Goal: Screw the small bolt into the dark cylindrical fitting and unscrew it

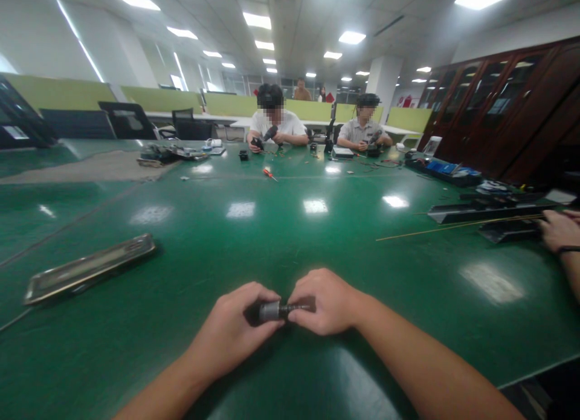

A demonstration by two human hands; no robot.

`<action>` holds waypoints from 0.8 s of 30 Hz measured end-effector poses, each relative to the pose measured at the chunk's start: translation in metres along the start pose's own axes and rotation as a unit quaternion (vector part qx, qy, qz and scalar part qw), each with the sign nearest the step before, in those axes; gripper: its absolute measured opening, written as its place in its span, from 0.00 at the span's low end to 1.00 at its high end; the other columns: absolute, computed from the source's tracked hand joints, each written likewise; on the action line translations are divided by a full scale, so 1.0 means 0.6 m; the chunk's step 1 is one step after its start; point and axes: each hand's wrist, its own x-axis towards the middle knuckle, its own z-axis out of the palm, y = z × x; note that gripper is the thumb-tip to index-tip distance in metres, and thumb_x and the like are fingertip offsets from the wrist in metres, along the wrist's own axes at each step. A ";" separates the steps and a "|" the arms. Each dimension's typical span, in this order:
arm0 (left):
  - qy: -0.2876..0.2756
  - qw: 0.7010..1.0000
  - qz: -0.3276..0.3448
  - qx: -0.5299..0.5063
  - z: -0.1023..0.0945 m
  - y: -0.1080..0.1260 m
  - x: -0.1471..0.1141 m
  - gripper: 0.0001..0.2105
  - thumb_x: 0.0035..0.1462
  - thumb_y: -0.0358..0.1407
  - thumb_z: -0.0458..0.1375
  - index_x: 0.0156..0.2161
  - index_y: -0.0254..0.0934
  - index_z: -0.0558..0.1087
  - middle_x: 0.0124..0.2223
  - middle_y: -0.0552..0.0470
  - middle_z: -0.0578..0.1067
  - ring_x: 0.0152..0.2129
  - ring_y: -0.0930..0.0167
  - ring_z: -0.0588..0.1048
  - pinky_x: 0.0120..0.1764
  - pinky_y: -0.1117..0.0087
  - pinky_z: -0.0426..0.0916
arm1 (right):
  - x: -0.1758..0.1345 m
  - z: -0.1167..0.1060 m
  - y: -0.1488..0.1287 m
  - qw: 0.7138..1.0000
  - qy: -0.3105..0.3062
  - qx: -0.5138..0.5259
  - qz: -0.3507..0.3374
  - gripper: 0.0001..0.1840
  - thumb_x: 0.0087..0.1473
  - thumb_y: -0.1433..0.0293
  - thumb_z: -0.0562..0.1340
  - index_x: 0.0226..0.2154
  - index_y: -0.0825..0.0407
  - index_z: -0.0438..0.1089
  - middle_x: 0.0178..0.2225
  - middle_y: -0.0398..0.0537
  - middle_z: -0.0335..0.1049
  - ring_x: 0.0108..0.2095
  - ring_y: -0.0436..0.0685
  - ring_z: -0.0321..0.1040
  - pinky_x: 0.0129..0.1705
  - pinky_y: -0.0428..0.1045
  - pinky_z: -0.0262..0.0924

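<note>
Just above the green tabletop, near its front edge, both hands hold one small cylindrical part. It has a grey barrel and a narrower dark, ridged shaft pointing right. My left hand is closed around the barrel, thumb below and fingers above; the palm hides its left end. My right hand pinches the shaft side between thumb and fingers, close to the left fingertips. The part lies about level. Its exact kind cannot be made out.
A long metal-framed tray lies at left. An orange screwdriver rests farther back. At right, another person's hand is beside dark metal channels and a thin yellow rod. Two people work across the table.
</note>
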 end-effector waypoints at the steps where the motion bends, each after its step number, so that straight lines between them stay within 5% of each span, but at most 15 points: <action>1: -0.001 1.000 -0.002 0.000 0.000 -0.001 0.000 0.08 0.54 0.39 0.64 0.40 0.42 0.76 0.38 0.55 0.79 0.36 0.71 0.77 0.40 0.71 0.70 | 0.000 0.000 0.001 1.000 0.001 -0.001 0.000 0.08 0.53 0.66 0.65 0.33 0.54 0.79 0.27 0.46 0.77 0.28 0.53 0.70 0.33 0.47 0.59; 24: 0.032 0.999 0.026 0.017 -0.005 -0.004 -0.001 0.09 0.54 0.40 0.65 0.40 0.42 0.76 0.37 0.55 0.79 0.34 0.71 0.78 0.38 0.72 0.70 | 0.001 0.000 0.004 1.000 0.008 -0.009 0.017 0.08 0.52 0.66 0.66 0.33 0.52 0.79 0.29 0.45 0.78 0.29 0.54 0.71 0.34 0.47 0.60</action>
